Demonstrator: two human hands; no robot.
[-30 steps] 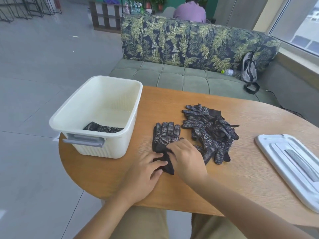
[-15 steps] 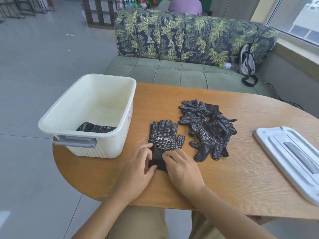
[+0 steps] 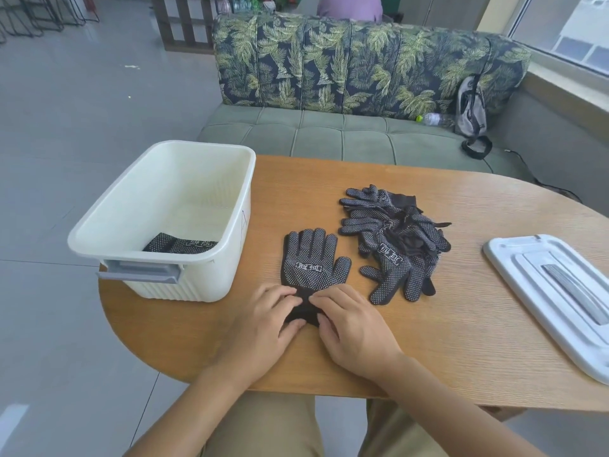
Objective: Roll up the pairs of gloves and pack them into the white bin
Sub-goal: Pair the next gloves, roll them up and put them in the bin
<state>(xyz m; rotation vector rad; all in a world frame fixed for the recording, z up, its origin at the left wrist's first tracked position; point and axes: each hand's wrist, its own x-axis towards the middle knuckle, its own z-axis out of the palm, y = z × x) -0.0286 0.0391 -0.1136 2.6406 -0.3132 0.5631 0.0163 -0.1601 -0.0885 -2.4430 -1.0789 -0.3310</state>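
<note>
Two hands, left [image 3: 263,324] and right [image 3: 354,328], pinch the cuff of one flat glove [image 3: 311,265]; one roll [image 3: 179,243] in the bin [image 3: 158,285]; one pile [image 3: 398,239] beside it.

Place: a lounge or café-like seating area in a public or shared building.
Seating: a green tufted sofa [image 3: 346,136] with a leaf-print backrest is standing behind a rounded wooden table [image 3: 428,324].
Floor: pale grey glossy tiles [image 3: 82,110] are stretching away across a wide open space.
Furnishings: black wire chair legs [image 3: 43,14] and a dark wooden rack [image 3: 184,24] holding bottles are showing at the far end.
Window: daylight is coming in through a large window [image 3: 566,24] at the right.
Others: a person in purple [image 3: 349,6] is sitting beyond the sofa.
Belongings: a grey bag [image 3: 471,107] and a plastic bottle [image 3: 431,118] are lying on the sofa seat.
</note>
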